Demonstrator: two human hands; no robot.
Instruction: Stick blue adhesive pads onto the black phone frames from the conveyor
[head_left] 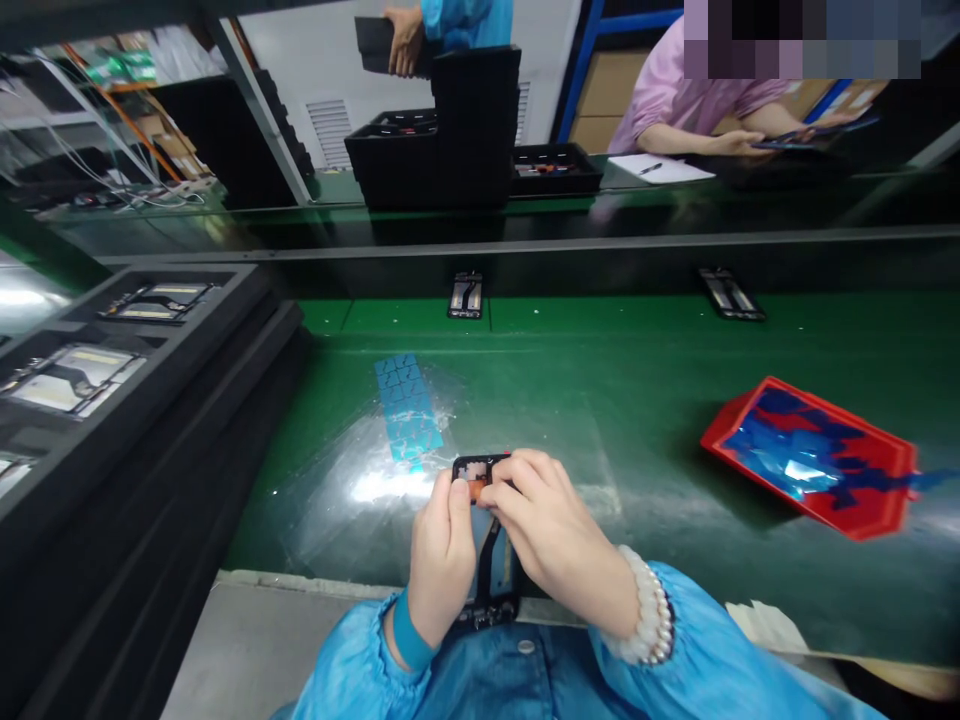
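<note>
A phone frame [504,575] with a dark flex cable down its middle is held upright near my body, over the front edge of the bench. My left hand [441,545] grips its left side, thumb near the top. At the frame's upper right, my right hand [551,525] has its fingers bent together in a pinch beside an orange patch [475,490]. What lies between those fingertips is hidden. Just beyond the frame, a sheet of blue stickers [409,400] rests on clear film on the green bench.
Stacked black foam trays [277,320] with phone frames stand at left. A red bin [892,515] holding blue film pieces [787,440] sits at right. Two phone frames, one left [466,295] and one right [731,293], lie along the back ledge. Two people work beyond it near black boxes [476,130].
</note>
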